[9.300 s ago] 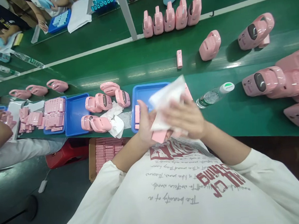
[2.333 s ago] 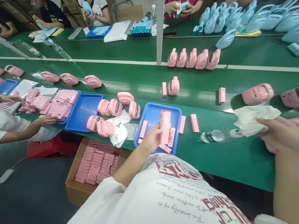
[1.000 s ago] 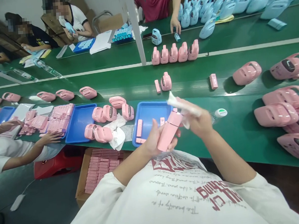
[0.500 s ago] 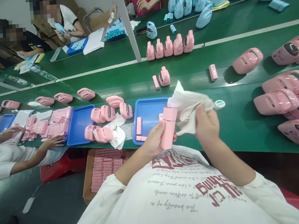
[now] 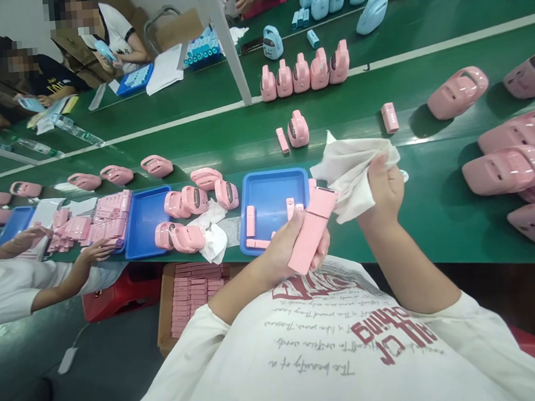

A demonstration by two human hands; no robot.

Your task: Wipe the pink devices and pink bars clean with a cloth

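Observation:
My left hand [image 5: 287,251] is closed round a long pink plastic piece [image 5: 313,226], held tilted over the near edge of the green bench. My right hand [image 5: 385,185] grips a crumpled white cloth [image 5: 351,168] just right of the piece's upper end; the cloth touches or nearly touches that end. Behind my left hand lies a blue tray [image 5: 270,191] with a few small pink parts [image 5: 250,220] in it.
Pink handled devices [image 5: 506,170] crowd the right; a row [image 5: 301,73] stands farther back. Left of the tray are more pink devices [image 5: 193,200], a white rag [image 5: 213,242], another blue tray [image 5: 145,219] and a neighbour's hands [image 5: 98,249]. A carton of pink parts [image 5: 189,293] sits below.
I brought the cloth in from the right to the pink piece. Since half a second ago the piece has tilted further right and the cloth has lifted slightly off its end.

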